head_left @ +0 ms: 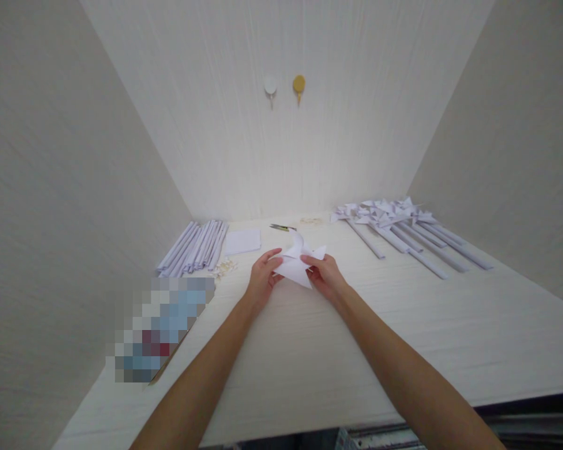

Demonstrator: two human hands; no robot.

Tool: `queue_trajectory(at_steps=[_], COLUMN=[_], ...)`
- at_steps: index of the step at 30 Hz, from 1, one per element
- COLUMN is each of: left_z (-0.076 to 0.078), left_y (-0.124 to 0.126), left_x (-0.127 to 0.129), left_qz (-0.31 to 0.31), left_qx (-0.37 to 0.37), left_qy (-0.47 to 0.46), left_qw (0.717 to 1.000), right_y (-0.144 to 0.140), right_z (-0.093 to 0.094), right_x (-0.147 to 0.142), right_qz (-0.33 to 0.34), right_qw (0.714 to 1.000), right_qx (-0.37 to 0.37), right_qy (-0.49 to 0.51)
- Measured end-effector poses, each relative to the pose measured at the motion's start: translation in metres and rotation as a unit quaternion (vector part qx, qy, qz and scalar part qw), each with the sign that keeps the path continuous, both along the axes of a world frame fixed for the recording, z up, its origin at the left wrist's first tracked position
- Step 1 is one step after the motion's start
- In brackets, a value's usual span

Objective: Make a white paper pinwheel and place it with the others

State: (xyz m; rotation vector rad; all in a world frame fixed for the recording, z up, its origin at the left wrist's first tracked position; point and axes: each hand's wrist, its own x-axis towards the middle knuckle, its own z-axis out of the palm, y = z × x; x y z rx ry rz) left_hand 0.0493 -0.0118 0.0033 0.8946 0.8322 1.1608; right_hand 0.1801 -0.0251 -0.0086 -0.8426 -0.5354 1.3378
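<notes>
A white folded paper pinwheel head (296,262) is held just above the pale table (309,350), near its middle. My left hand (261,279) grips its left side with thumb and fingers. My right hand (324,277) pinches its right side, fingers curled over one folded flap. Both forearms reach in from the bottom edge.
Rolled white paper sticks (193,248) lie in a pile at the back left, with a stack of white paper squares (243,240) and small pale pins (224,268) beside them. Scissors (281,227) lie behind the hands. Finished pinwheels (398,231) lie at the back right. Two wall hooks (284,86).
</notes>
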Motion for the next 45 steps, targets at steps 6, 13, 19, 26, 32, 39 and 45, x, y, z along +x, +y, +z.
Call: queue_trajectory(at_steps=[6, 13, 19, 26, 32, 39, 45], left_z=[-0.002, -0.007, -0.012, -0.016, -0.008, -0.006, -0.012], left_y=[0.0, 0.002, 0.003, 0.009, 0.011, 0.007, 0.008], left_x=[-0.006, -0.007, -0.005, -0.002, -0.003, 0.0, 0.001], left_qz=[-0.131, -0.146, -0.103, 0.03, 0.091, 0.085, 0.084], left_qx=[0.003, 0.013, 0.037, 0.031, -0.016, -0.012, 0.017], left_qy=[0.099, 0.15, 0.16, 0.11, -0.011, -0.013, 0.025], left_qw=[0.986, 0.978, 0.981, 0.993, 0.996, 0.996, 0.996], right_y=[-0.007, -0.007, -0.008, 0.0, -0.002, -0.006, -0.004], right_z=[0.003, 0.003, 0.004, 0.001, -0.008, -0.01, -0.006], right_x=[0.003, 0.007, 0.004, 0.006, 0.004, -0.01, -0.01], right_qz=[0.145, 0.179, 0.157, -0.025, 0.001, 0.049, 0.003], right_qw=[0.985, 0.976, 0.978, 0.982, 0.944, 0.932, 0.939], right_qx=[0.018, 0.01, -0.003, 0.079, 0.156, 0.168, 0.119], right_qy=[-0.086, -0.125, -0.134, -0.168, -0.29, -0.319, -0.323])
